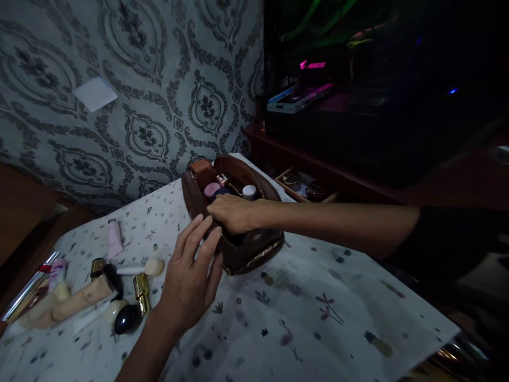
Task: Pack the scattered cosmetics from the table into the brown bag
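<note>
The left hand (194,276) reaches up from below with its back to the camera, its fingers nearly straight and slightly spread. Their tips touch the near left edge of an open, dark brown, leather-look pouch with a gold-coloured zip (252,260), which sits directly ahead of those fingers on a white cloth printed with plants and flamingos (314,329). The thumb is out of sight, so I cannot tell whether it grips the pouch from the other side.

The right hand (233,213) enters from the right and dips into the pouch, knuckles bent, just beyond the left fingertips. Its own fingertips are hidden inside, and I cannot tell whether they are spread, pressed together or pinching something. Just past its knuckles, inside the pouch, lie a round pink object (212,189) and a round white-topped object (249,191).

To the left of the left fingers, apart from them, lies a short white stick with a rounded cream head (154,266). Nearer the left wrist are a shiny gold-coloured tube (141,293) and a glossy black rounded object (126,319). Farther left of the fingers rest a long beige tube (81,301) and, beyond it, a small pale pink tube (115,239).
</note>
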The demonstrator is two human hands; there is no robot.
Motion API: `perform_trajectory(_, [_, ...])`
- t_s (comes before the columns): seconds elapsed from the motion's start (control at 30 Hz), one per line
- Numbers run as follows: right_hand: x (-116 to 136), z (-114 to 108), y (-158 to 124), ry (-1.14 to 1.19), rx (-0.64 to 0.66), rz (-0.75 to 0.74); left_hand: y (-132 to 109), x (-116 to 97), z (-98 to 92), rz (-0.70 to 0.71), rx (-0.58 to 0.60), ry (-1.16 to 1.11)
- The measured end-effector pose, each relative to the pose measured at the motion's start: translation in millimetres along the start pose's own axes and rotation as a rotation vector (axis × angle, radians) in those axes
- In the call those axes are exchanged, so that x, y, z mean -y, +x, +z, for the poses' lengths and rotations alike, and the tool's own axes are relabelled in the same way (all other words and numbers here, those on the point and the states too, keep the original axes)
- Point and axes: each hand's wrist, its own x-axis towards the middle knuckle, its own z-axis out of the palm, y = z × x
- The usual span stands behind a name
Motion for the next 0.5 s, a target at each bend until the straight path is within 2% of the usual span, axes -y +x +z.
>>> perform_trajectory(0.13, [-3.6, -13.1, -4.4, 0.013, 0.006, -0.003, 0.1, 1.0, -1.0, 0.025, 0.014, -0.002])
perform_trajectory(0.33, [-22.6, -46.0, -34.2, 0.092, -0.308, -0.075, -1.6, 1.9, -2.1, 0.034, 0.024, 0.01])
perform_trajectory(0.5, [-17.9, -39.8, -59.3, 0.207, -0.227, -0.072, -1.9, 0.9, -0.9, 0.022, 0.018, -0.011])
